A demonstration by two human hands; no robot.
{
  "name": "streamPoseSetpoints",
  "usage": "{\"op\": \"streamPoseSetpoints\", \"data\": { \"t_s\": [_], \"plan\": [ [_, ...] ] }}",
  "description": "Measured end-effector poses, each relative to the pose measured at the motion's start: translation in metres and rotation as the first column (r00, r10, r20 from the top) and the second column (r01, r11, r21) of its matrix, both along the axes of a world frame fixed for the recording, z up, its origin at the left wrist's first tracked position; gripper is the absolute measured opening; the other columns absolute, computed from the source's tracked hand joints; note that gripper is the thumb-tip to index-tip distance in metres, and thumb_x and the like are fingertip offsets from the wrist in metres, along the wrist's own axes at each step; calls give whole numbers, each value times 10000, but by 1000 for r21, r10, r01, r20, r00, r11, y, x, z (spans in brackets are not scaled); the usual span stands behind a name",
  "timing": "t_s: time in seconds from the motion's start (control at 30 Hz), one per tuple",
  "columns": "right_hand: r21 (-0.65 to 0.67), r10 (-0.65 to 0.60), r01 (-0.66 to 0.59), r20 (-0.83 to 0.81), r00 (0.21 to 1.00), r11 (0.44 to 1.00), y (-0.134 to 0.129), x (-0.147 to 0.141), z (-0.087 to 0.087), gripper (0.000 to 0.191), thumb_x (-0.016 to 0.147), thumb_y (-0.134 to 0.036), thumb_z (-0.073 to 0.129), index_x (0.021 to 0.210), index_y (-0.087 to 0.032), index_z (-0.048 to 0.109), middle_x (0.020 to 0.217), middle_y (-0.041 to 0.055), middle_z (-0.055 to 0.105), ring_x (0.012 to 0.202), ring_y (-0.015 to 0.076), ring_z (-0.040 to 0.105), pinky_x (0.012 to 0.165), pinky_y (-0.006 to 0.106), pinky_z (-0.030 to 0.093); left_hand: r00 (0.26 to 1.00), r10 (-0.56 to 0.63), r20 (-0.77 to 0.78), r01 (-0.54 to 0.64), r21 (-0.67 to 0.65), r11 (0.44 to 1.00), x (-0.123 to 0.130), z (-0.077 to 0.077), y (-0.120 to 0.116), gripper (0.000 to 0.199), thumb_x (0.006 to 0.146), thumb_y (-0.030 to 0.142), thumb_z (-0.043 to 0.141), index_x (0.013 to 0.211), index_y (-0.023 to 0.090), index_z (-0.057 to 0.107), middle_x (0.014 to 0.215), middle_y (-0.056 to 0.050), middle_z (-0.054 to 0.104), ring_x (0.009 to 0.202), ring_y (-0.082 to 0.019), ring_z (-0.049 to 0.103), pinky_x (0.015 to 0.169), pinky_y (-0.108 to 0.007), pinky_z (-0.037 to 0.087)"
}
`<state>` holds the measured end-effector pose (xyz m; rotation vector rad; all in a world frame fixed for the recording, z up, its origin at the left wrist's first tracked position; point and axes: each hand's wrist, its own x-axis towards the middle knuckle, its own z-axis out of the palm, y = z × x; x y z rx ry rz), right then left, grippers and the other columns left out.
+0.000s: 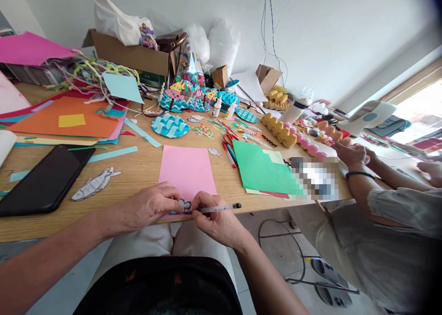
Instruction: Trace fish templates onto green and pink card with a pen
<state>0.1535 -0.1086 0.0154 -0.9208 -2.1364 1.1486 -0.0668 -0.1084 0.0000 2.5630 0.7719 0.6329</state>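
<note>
A pink sheet lies at the table's front edge. On its lower part is a small grey paper cutout, partly covered by my fingers. My left hand rests on the sheet, its fingers bent and pressing the cutout down. My right hand holds a pen with a clear barrel and a black end that points right; its tip is hidden by my fingers, close to the cutout's right side. A paper fish lies to the left, and a smaller one beside the sheet's right edge.
A black phone and coloured paper are on the left. Green sheets, scissors, markers and glue bottles sit to the right and behind. Another person's hand is at the far right.
</note>
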Motion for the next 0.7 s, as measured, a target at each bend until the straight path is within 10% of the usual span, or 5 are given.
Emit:
{"op": "streamPoseSetpoints", "data": {
  "t_s": [0.7],
  "plan": [
    [47, 36, -34, -33, 999, 998, -3, -7, 0, 109, 740, -96, 492, 748, -205, 499, 627, -51, 520, 561, 92, 454, 536, 184, 355, 999, 11, 37, -7, -128, 992, -1, -4, 2, 233, 969, 200, 422, 996, 207, 653, 945, -49, 653, 896, -170, 573, 809, -277, 438]
  ]
}}
